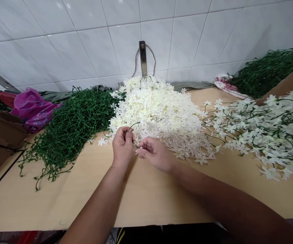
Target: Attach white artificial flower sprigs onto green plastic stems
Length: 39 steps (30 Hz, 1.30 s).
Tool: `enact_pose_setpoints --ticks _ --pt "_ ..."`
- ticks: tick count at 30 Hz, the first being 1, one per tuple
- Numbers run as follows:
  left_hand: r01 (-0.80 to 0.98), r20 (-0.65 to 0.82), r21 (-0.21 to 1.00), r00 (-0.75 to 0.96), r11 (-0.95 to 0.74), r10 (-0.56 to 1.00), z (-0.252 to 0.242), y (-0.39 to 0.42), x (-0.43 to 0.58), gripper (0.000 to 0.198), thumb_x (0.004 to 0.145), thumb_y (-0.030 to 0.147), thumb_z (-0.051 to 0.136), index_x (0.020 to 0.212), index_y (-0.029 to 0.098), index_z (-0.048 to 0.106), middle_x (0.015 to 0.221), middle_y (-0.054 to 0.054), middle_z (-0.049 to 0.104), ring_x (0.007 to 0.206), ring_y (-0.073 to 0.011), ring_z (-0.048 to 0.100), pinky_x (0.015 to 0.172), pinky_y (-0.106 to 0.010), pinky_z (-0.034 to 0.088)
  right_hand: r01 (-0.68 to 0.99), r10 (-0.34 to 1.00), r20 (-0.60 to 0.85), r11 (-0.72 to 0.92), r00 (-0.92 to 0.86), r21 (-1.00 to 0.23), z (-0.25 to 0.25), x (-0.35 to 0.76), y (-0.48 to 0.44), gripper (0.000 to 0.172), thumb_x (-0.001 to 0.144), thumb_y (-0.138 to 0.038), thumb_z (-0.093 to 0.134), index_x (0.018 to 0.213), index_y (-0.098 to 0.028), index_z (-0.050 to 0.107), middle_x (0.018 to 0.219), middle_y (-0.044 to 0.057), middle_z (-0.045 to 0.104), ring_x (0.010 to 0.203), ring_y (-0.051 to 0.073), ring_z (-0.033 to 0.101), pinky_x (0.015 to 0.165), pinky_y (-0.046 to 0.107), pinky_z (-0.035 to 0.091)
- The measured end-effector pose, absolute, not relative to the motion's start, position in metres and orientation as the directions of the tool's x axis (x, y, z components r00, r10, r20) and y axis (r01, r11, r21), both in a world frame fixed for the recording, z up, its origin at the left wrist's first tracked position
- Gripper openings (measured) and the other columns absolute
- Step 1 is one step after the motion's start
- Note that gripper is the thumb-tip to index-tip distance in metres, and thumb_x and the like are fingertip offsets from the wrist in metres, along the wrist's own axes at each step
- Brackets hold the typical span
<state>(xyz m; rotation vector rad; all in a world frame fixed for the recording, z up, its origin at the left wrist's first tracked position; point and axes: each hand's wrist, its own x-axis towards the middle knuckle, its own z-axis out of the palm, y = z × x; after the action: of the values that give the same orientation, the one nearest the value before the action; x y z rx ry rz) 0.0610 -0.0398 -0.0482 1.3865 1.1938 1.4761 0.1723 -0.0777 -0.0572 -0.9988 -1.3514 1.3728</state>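
Note:
My left hand point(123, 144) pinches a thin green plastic stem point(134, 124), whose curved end sticks up past the fingertips. Close on its right, my right hand point(153, 152) has thumb and fingers pressed together at the stem's lower end. A small pale flower part seems to be between those fingertips, though the fingers partly hide it. Just beyond both hands rises a big heap of loose white artificial flowers point(154, 101) with pale stalks. To the left lies a tangled pile of green plastic stems point(72, 118).
White flowers on green stems point(271, 125) spread over the table point(98, 203) at right. More green stems point(271, 71) lie behind a cardboard flap point(286, 81). A purple plastic bag point(33, 108) and a cardboard box point(1, 139) stand left. A metal bracket point(143, 59) rises against the tiled wall.

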Motion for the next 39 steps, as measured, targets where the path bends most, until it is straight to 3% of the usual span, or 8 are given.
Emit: enact_pose_setpoints --ticks 2,6,10,16,24,33,39 --pt "-0.02 0.216 0.976 -0.1 -0.219 0.971 -0.046 -0.039 0.06 0.015 0.072 0.03 0.058 0.077 0.018 0.051 0.055 0.005 0.048 0.046 -0.006 0.041 0.045 -0.018 0.033 -0.138 0.977 0.057 0.028 -0.208 -0.99 -0.057 0.174 -0.075 0.016 0.069 -0.026 0.06 0.073 -0.016 0.048 0.062 -0.003 0.052 0.056 0.008 0.052 0.058 0.026 0.043" --pt "-0.292 -0.013 0.956 0.062 0.031 0.998 -0.042 -0.04 0.055 0.03 0.066 0.029 0.065 0.091 0.016 0.055 0.067 0.002 0.056 0.048 -0.005 0.045 0.043 -0.017 0.033 -0.247 0.974 0.066 0.011 -0.218 -0.969 -0.053 0.183 -0.069 0.02 0.067 -0.03 0.063 0.073 -0.016 0.051 0.063 -0.002 0.056 0.057 0.009 0.056 0.06 0.026 0.046" --pt "-0.317 -0.103 0.932 0.229 0.174 0.968 -0.039 -0.045 0.052 0.03 0.061 0.027 0.069 0.087 0.014 0.061 0.073 -0.002 0.06 0.055 -0.0072 0.051 0.053 -0.02 0.041 -0.348 0.958 0.101 0.002 -0.267 -0.938 -0.049 0.194 -0.064 0.024 0.065 -0.033 0.065 0.079 -0.016 0.055 0.066 -0.001 0.061 0.062 0.01 0.058 0.065 0.027 0.046" --pt "-0.168 -0.028 0.983 0.247 0.071 0.969 -0.038 -0.047 0.055 0.019 0.06 0.029 0.07 0.067 0.014 0.06 0.057 0.002 0.057 0.053 -0.008 0.049 0.053 -0.02 0.04 -0.328 0.959 0.107 0.015 -0.264 -0.945 -0.052 0.196 -0.062 0.024 0.062 -0.03 0.068 0.075 -0.017 0.054 0.06 -0.003 0.059 0.058 0.009 0.058 0.061 0.026 0.046" --pt "-0.107 0.041 0.994 0.187 -0.021 0.982 -0.04 -0.045 0.054 0.026 0.059 0.034 0.07 0.054 0.014 0.053 0.053 0.002 0.055 0.051 -0.0081 0.046 0.052 -0.02 0.037 -0.252 0.975 0.095 0.043 -0.199 -0.967 -0.052 0.194 -0.062 0.022 0.062 -0.029 0.067 0.069 -0.016 0.051 0.058 -0.003 0.057 0.055 0.008 0.052 0.054 0.023 0.041" --pt "-0.194 -0.027 0.978 0.246 0.077 0.969 -0.042 -0.049 0.061 0.023 0.058 0.031 0.071 0.061 0.014 0.056 0.056 0.003 0.053 0.053 -0.0069 0.043 0.053 -0.019 0.034 -0.193 0.97 0.144 0.106 -0.195 -0.976 -0.051 0.198 -0.062 0.018 0.066 -0.029 0.063 0.066 -0.016 0.051 0.057 -0.002 0.052 0.052 0.007 0.044 0.05 0.023 0.034" --pt "-0.258 -0.1 0.953 0.224 0.158 0.969 -0.042 -0.049 0.063 0.028 0.051 0.028 0.076 0.053 0.013 0.052 0.052 0.003 0.052 0.051 -0.0057 0.043 0.052 -0.018 0.034 -0.152 0.976 0.095 0.065 -0.198 -0.986 -0.051 0.197 -0.061 0.024 0.064 -0.035 0.064 0.064 -0.015 0.05 0.054 -0.003 0.049 0.047 0.006 0.04 0.045 0.021 0.03"
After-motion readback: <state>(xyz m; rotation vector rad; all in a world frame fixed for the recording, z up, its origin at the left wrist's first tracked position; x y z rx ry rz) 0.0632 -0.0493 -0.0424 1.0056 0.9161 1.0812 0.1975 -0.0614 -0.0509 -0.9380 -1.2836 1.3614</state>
